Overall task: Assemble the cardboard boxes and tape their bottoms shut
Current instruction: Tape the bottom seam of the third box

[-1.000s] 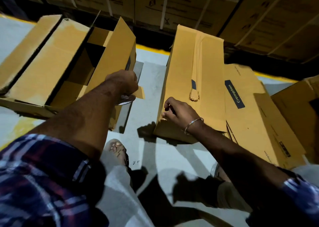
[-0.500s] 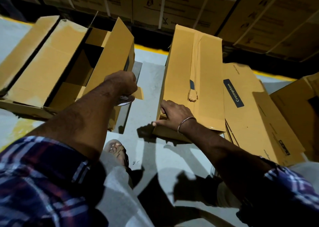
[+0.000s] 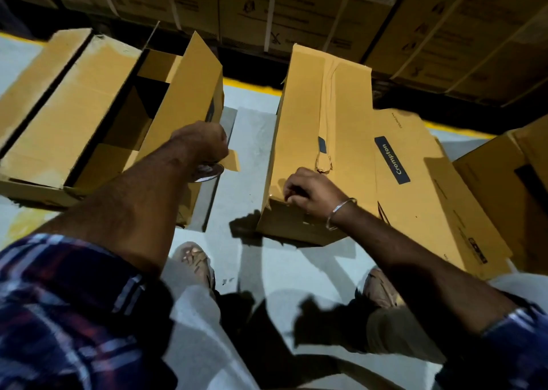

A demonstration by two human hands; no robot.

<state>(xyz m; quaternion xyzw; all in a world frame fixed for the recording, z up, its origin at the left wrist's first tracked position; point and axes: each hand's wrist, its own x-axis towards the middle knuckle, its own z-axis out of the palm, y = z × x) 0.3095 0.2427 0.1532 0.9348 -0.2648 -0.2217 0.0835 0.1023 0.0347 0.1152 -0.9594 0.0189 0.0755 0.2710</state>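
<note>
Since a moment ago your right hand [image 3: 311, 192] has curled, pinching tape at the taped box's [image 3: 323, 128] near edge on the floor. Left hand [image 3: 201, 143] grips the roll [image 3: 209, 171]. Next, press the tape flat.

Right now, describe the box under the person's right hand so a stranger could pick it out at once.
Start at the wall of stacked cartons along the back; on the grey floor before it lie several brown boxes. The taped box stands middle, right of the open-flapped box. It alone has wrinkled brown tape along its top seam, and the right hand grips its near edge.
</note>
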